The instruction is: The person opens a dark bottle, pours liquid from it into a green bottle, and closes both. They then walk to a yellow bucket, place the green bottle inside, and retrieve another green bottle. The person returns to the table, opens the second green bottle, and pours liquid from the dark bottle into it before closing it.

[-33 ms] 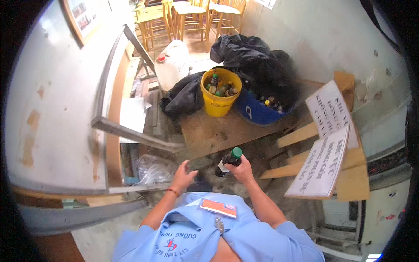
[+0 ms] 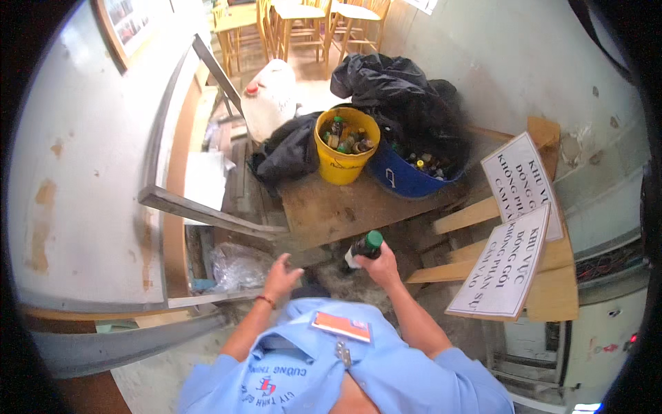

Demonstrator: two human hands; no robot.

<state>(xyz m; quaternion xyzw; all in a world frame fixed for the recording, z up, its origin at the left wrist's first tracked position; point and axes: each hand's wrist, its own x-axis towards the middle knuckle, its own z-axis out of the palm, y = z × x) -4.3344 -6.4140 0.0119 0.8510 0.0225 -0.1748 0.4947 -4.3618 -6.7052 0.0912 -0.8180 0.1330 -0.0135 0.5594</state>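
My right hand [image 2: 383, 263] is closed around a dark bottle [image 2: 360, 251] with a green cap and a whitish label. The bottle leans in front of my chest, cap toward the upper right. My left hand [image 2: 282, 277] is held a short way to its left, fingers apart and nothing in it. Beyond my hands, a yellow bucket [image 2: 338, 164] holds several bottles, some with green caps. To the right of that bucket is a blue tub [image 2: 407, 183] with more bottles, one yellow-capped. Black plastic sheeting [image 2: 407, 79] bulges behind the tub.
Both containers stand on a brown board [image 2: 324, 214]. A white jug [image 2: 272, 103] with a red cap is at the far left. Nearer are a metal frame [image 2: 207, 215] and clear plastic [image 2: 238, 268]. On the right, printed signs [image 2: 500, 265] lean on wooden slats [image 2: 441, 274]. Wooden chairs [image 2: 300, 14] stand at the back.
Very little differs. My left hand has shifted slightly left, and the bottle in my right hand has tilted a little. The whole view has moved slightly.
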